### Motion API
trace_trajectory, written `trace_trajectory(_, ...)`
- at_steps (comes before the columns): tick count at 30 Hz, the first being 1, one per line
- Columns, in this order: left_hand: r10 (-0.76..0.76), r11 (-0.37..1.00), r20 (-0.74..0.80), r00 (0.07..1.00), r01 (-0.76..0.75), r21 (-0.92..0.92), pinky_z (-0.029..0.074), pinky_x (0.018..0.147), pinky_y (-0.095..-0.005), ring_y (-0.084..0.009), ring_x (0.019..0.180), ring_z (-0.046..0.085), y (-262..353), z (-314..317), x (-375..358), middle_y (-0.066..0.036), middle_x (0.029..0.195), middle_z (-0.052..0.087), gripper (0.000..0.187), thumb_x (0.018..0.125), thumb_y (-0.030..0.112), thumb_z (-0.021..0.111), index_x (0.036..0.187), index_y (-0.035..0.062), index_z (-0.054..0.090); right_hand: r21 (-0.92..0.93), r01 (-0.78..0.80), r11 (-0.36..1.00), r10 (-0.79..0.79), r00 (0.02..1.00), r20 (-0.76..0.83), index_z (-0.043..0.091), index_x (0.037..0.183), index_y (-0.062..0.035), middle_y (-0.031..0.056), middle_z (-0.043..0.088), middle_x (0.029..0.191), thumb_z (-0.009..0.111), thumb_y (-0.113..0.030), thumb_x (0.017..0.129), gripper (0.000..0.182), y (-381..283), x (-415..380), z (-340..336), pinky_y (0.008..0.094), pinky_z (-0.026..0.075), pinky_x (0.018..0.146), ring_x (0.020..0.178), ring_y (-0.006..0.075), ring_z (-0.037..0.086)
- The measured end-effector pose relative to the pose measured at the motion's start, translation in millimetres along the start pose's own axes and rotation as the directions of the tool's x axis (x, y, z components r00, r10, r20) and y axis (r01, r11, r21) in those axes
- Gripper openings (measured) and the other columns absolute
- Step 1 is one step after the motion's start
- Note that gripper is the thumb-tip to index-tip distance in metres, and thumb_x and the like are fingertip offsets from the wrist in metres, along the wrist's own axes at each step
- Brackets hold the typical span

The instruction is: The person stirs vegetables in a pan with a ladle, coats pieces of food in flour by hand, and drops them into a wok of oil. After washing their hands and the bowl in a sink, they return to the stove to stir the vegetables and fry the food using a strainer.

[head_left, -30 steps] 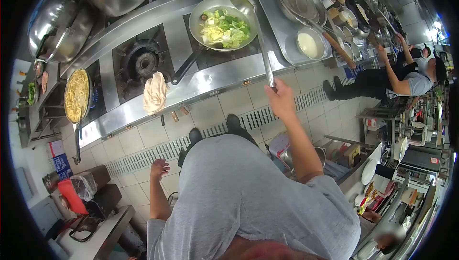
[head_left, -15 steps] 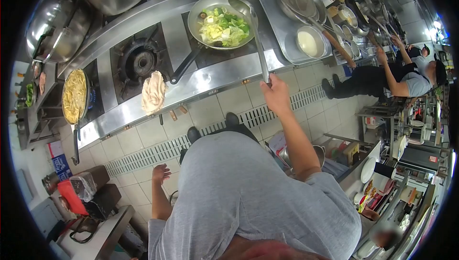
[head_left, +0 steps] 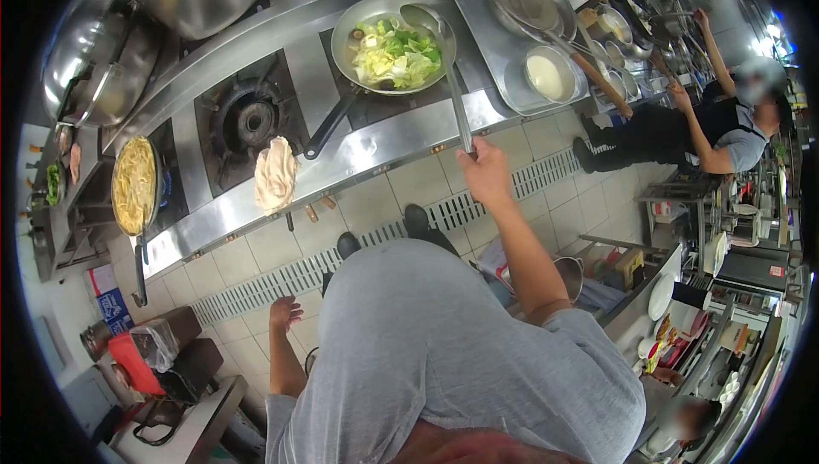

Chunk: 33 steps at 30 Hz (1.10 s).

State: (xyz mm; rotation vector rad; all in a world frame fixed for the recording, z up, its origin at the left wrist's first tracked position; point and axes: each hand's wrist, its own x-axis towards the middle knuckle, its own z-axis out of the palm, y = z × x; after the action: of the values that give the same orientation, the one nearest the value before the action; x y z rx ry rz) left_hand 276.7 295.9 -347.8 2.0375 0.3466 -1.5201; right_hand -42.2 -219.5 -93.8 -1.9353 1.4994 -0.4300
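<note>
My right hand (head_left: 488, 176) is wrapped round the end of a long metal ladle (head_left: 458, 106). The ladle's bowl rests in the right side of a frying pan (head_left: 343, 53) on the stove. Chopped green and pale leafy vegetables (head_left: 397, 56) lie in this pan, with a few dark pieces at its edges. The pan's black handle (head_left: 328, 127) points down and left, untouched. My left hand (head_left: 286, 314) hangs low beside my body with its fingers apart, holding nothing. A crumpled cloth (head_left: 275, 176) lies on the stove's front edge, left of the pan handle.
A second pan (head_left: 157, 187) holding pasta-like food sits at the left over a blue flame. Between the pans is a burner (head_left: 253, 123). At right, a metal tray (head_left: 478, 33) carries a strainer (head_left: 533, 3) and a bowl of white liquid (head_left: 550, 73). A co-worker (head_left: 725, 123) stands farther right.
My right hand and the ladle have shifted only slightly. The left hand still hangs at my side. At right, the co-worker's far arm has risen and a head there has moved.
</note>
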Motion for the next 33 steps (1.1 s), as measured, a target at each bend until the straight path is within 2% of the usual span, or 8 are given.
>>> trace_trajectory(3, 0.005, 1.000, 0.020, 1.000, -0.005, -0.017, 0.052, 0.054, -0.0335, -0.0212, 0.073, 0.067, 4.0, -5.4, 1.2, -0.010, 0.098, 0.065, 0.041, 0.095, 0.036, 0.061, 0.122, 0.0061, 0.054, 0.030, -0.002, 1.000, 0.002, 1.000, -0.008, 0.059, 0.088, 0.0050, 0.0244, 0.064, 0.076, 0.068, -0.021, 0.086, 0.028, 1.0, -0.4, 2.8, 0.0479, 0.049, 0.068, 0.071, 0.0416, 0.064)
trace_trajectory(6, 0.014, 1.000, 0.009, 1.000, -0.013, -0.016, 0.052, 0.053, -0.0323, -0.0209, 0.073, 0.067, 6.2, -7.8, 2.7, -0.010, 0.096, 0.064, 0.040, 0.095, 0.035, 0.061, 0.121, 0.0060, 0.054, 0.279, -0.115, 0.953, 0.098, 0.993, 0.073, 0.060, 0.085, 0.0040, 0.0158, 0.062, 0.067, 0.068, -0.018, 0.088, 0.023, -7.3, -1.3, 0.9, 0.0393, 0.047, 0.054, 0.054, 0.0260, 0.061)
trace_trajectory(9, 0.033, 0.998, 0.045, 0.998, -0.031, -0.053, 0.052, 0.053, -0.0332, -0.0214, 0.073, 0.067, 0.9, -12.6, 9.6, -0.011, 0.097, 0.065, 0.039, 0.095, 0.034, 0.060, 0.121, 0.0058, 0.055, 0.635, -0.193, 0.748, 0.099, 0.979, 0.180, 0.062, 0.082, 0.0013, 0.0056, 0.059, 0.062, 0.066, -0.014, 0.090, 0.018, 9.9, 5.2, 8.9, 0.0286, 0.041, 0.045, 0.047, 0.0113, 0.052)
trace_trajectory(12, 0.031, 0.999, 0.040, 0.999, -0.029, -0.040, 0.052, 0.053, -0.0339, -0.0218, 0.074, 0.067, 4.5, -10.2, 5.4, -0.012, 0.099, 0.065, 0.038, 0.095, 0.033, 0.060, 0.121, 0.0057, 0.055, 0.709, -0.218, 0.670, 0.077, 0.971, 0.225, 0.062, 0.087, -0.0017, 0.0012, 0.056, 0.066, 0.066, -0.016, 0.092, 0.016, 4.5, 6.6, 0.9, 0.0246, 0.041, 0.046, 0.048, 0.0094, 0.051)
trace_trajectory(18, 0.015, 1.000, 0.033, 0.999, -0.015, 0.001, 0.053, 0.056, -0.0347, -0.0222, 0.076, 0.067, 10.9, -4.6, 3.4, -0.011, 0.102, 0.066, 0.038, 0.096, 0.033, 0.059, 0.122, 0.0064, 0.055, 0.785, -0.300, 0.543, 0.115, 0.952, 0.284, 0.063, 0.089, -0.0024, 0.0011, 0.057, 0.065, 0.067, -0.017, 0.092, 0.015, 0.8, 5.2, -2.8, 0.0233, 0.038, 0.045, 0.048, 0.0092, 0.050)
trace_trajectory(24, 0.013, 1.000, 0.025, 1.000, -0.013, 0.009, 0.052, 0.059, -0.0360, -0.0219, 0.077, 0.067, 18.8, 0.4, -0.3, -0.010, 0.103, 0.065, 0.036, 0.096, 0.033, 0.059, 0.121, 0.0076, 0.057, 0.803, -0.318, 0.504, 0.133, 0.947, 0.292, 0.062, 0.083, -0.0022, 0.0016, 0.057, 0.064, 0.069, -0.018, 0.091, 0.019, -5.7, 3.6, -5.6, 0.0244, 0.039, 0.046, 0.048, 0.0097, 0.050)
trace_trajectory(27, 0.017, 1.000, 0.021, 1.000, -0.017, 0.008, 0.052, 0.060, -0.0361, -0.0220, 0.078, 0.067, 20.9, 1.7, -1.6, -0.010, 0.102, 0.065, 0.036, 0.095, 0.034, 0.059, 0.119, 0.0077, 0.058, 0.808, -0.313, 0.500, 0.124, 0.949, 0.291, 0.063, 0.090, -0.0016, 0.0012, 0.058, 0.066, 0.068, -0.017, 0.092, 0.016, -4.5, 2.9, -3.4, 0.0219, 0.037, 0.044, 0.048, 0.0095, 0.050)
trace_trajectory(33, 0.027, 1.000, 0.030, 0.999, -0.027, -0.003, 0.052, 0.061, -0.0362, -0.0225, 0.078, 0.067, 22.9, 1.4, -3.9, -0.011, 0.102, 0.066, 0.039, 0.092, 0.035, 0.062, 0.119, 0.0064, 0.059, 0.819, -0.311, 0.482, 0.123, 0.950, 0.288, 0.064, 0.092, -0.0016, 0.0010, 0.058, 0.067, 0.068, -0.018, 0.092, 0.017, -9.0, 0.7, -3.5, 0.0216, 0.036, 0.043, 0.048, 0.0089, 0.050)
